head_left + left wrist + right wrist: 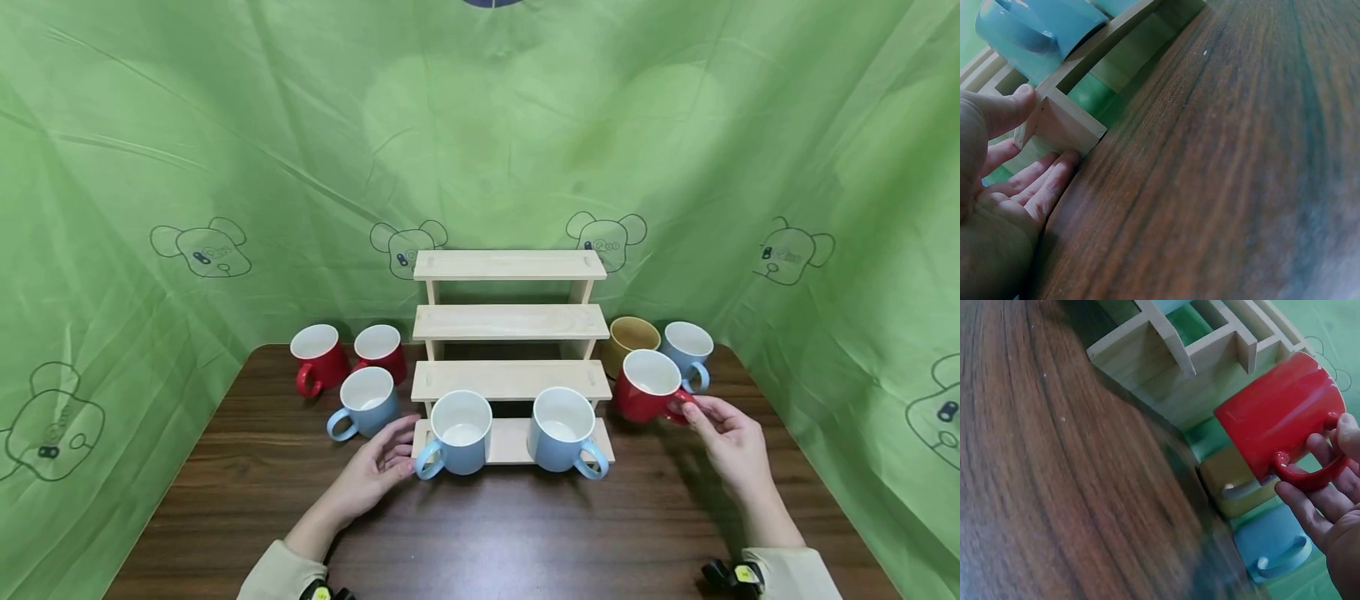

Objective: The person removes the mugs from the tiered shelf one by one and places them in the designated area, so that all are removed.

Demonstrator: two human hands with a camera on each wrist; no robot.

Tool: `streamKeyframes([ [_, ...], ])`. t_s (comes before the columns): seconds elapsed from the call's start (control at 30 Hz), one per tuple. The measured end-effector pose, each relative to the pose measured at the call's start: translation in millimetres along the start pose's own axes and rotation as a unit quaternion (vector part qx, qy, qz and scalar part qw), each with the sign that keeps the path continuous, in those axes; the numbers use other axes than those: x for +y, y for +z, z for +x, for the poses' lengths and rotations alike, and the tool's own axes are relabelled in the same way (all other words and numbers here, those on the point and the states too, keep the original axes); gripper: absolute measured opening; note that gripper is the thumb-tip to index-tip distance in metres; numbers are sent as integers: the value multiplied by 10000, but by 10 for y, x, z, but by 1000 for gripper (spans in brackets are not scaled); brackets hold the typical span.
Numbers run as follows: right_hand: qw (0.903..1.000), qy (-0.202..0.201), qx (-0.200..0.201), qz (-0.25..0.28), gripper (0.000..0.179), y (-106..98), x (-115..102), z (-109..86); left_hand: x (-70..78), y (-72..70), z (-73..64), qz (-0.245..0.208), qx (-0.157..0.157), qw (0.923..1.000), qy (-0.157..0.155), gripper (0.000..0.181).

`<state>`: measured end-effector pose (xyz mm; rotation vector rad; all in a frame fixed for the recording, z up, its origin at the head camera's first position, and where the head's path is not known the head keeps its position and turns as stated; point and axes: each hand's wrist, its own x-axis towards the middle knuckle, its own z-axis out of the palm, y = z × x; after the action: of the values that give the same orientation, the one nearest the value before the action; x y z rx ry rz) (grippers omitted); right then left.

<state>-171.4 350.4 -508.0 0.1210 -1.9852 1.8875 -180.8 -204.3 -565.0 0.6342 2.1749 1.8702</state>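
Note:
My right hand (731, 442) holds a red mug (637, 400) by its handle, just right of the stepped wooden shelf (510, 379). The right wrist view shows that red mug (1279, 415) raised above the table, its handle between thumb and fingers. At the shelf's lower left end is my left hand (367, 471), with the thumb at the front and fingers behind the bottom step's end (1063, 125). On that bottom step stand two blue mugs, the left one (463, 442) and the right one (558, 437), handles turned outward.
Left of the shelf stand two red mugs, one outer (326, 367) and one inner (386, 354), and a blue mug (371, 404). A yellow mug (626, 333) and another blue mug (686, 346) stand at the back right. Green cloth (480, 150) surrounds the brown table (510, 533).

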Motion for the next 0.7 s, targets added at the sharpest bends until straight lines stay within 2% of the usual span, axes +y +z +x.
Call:
streamKeyframes([
  [0.13,9996,68,-190,-195,16,-23,51,2,2,-5,3,22,3,10000,1,70],
  [0.37,9967,214,-131,-767,22,-34,101,-7,-11,-8,-6,26,-2,9999,99,69],
  [0.53,9973,412,-123,-588,25,-51,139,-15,-15,-10,-8,-9,-2,9999,110,70],
  [0.7,9979,394,-212,-470,28,-78,196,-18,-16,-8,-2,-37,-17,9999,104,70],
])
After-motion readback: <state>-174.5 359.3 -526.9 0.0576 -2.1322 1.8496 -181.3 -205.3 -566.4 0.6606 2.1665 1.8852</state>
